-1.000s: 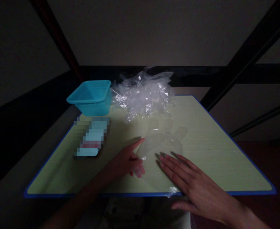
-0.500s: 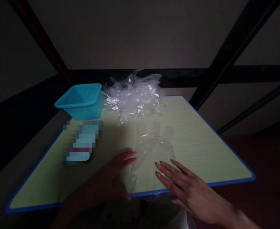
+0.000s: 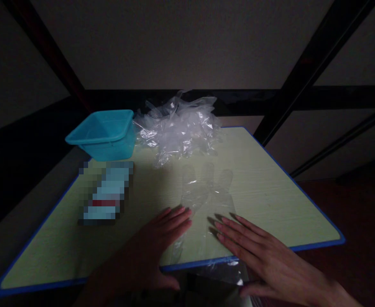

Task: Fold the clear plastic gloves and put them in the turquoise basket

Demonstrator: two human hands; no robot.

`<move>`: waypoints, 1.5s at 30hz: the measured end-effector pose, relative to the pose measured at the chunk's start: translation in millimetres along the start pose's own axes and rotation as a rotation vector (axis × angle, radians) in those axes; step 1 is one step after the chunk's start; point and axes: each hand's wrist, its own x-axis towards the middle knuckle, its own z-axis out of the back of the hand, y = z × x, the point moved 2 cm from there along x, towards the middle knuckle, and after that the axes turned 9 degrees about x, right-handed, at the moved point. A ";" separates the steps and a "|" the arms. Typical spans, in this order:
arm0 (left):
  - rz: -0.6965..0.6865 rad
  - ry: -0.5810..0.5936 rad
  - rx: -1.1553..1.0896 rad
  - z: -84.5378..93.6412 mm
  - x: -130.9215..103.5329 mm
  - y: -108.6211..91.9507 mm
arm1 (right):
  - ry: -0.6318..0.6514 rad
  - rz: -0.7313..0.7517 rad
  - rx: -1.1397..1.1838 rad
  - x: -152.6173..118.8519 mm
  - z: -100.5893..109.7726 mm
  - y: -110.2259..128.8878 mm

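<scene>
Glove of clear, thin plastic is lying flat on the table, its finger ends pointing away from the person and its near end hanging past the blue rim. On the glove's left side, the left hand is reaching in with straight fingers close together and its thumb apart, gripping nothing; its fingertips are overlapping the glove's edge in view, though whether they are touching it I cannot tell. On the glove's right side, the right hand is stretching its fingers, slightly spread, over the glove's near part, with its thumb standing apart near the hanging plastic; whether the fingers are pressing down I cannot tell. Beyond the glove, a heap of crumpled clear plastic is catching the light. To the left of the glove, a phone is lying, blurred into blocks. Farther off, beyond the glove and to its left, a blue tub is standing upright. Behind everything, well beyond the glove, a dim wall is rising.
</scene>
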 end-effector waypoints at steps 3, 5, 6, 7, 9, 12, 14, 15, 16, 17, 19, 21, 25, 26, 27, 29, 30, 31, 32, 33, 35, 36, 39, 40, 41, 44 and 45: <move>0.010 0.023 0.039 -3.3 -0.3 -3.3 | -0.007 -0.069 -0.092 2.5 -9.3 3.1; 0.014 0.019 0.080 -6.7 -1.2 -6.9 | -0.019 -0.105 -0.134 6.7 -13.8 4.8; 0.008 0.015 0.102 -8.7 -1.8 -9.0 | -0.021 -0.113 -0.153 9.0 -15.3 5.4; -0.002 0.014 0.123 -10.7 -2.5 -11.2 | -0.018 -0.113 -0.169 11.2 -16.4 5.8; -0.017 0.013 0.159 -13.9 -3.6 -14.9 | -0.003 -0.100 -0.197 14.6 -17.2 6.5; -0.014 0.000 0.187 -14.4 -3.4 -17.2 | 0.025 -0.075 -0.209 15.4 -15.8 7.3; -0.004 -0.008 0.189 -12.2 -1.8 -16.8 | 0.033 -0.072 -0.186 14.1 -13.2 7.7; -0.002 -0.009 0.188 -10.9 -0.7 -16.2 | 0.034 -0.073 -0.165 13.3 -11.5 8.0; -0.005 -0.009 0.185 -9.7 0.6 -15.7 | 0.031 -0.077 -0.140 12.6 -9.7 8.3; -0.010 -0.010 0.183 -8.7 1.9 -15.3 | 0.027 -0.082 -0.115 12.1 -7.7 8.6; -0.024 -0.021 0.184 -7.7 4.7 -14.8 | 0.022 -0.090 -0.071 11.5 -4.3 9.0; -0.034 -0.046 0.194 -7.5 7.3 -15.2 | 0.021 -0.091 -0.048 11.0 -2.1 8.8; -0.007 -0.139 0.233 -6.1 11.5 -17.1 | 0.012 -0.085 -0.110 8.0 -1.4 5.4; 0.002 -0.170 0.243 -5.4 12.5 -17.7 | 0.008 -0.077 -0.140 7.0 -1.8 4.2; 0.012 -0.203 0.253 -4.6 13.6 -18.2 | 0.004 -0.063 -0.171 6.0 -2.2 3.2; 0.024 -0.267 0.274 -2.9 15.7 -18.9 | -0.016 -0.025 -0.234 4.6 -2.9 1.7; 0.028 -0.296 0.285 -2.2 16.8 -19.2 | -0.033 -0.010 -0.261 4.2 -3.0 1.1; 0.030 -0.321 0.296 -1.5 18.0 -19.3 | -0.056 -0.002 -0.283 4.0 -2.7 0.6; 0.032 -0.341 0.307 -1.0 19.1 -19.5 | -0.081 0.002 -0.297 4.0 -2.2 0.3; 0.027 -0.358 0.318 -0.5 20.2 -19.7 | -0.106 0.003 -0.304 4.0 -1.6 -0.1; 0.012 -0.381 0.340 0.3 21.9 -20.2 | -0.146 -0.003 -0.304 3.8 0.0 -0.9; 0.003 -0.390 0.350 0.7 22.5 -20.4 | -0.161 -0.007 -0.303 3.4 0.7 -1.4; -0.015 -0.410 0.378 1.7 23.2 -20.8 | -0.199 -0.036 -0.309 1.1 2.0 -3.6; -0.018 -0.415 0.387 1.9 23.1 -20.8 | -0.213 -0.047 -0.310 0.2 2.1 -4.3; -0.021 -0.425 0.395 2.2 22.8 -20.9 | -0.226 -0.057 -0.309 -0.7 2.2 -5.0; -0.020 -0.439 0.404 2.4 22.2 -21.0 | -0.261 -0.092 -0.293 -2.5 2.3 -6.3; -0.017 -0.444 0.404 2.6 22.1 -21.1 | -0.269 -0.101 -0.284 -2.7 2.4 -6.5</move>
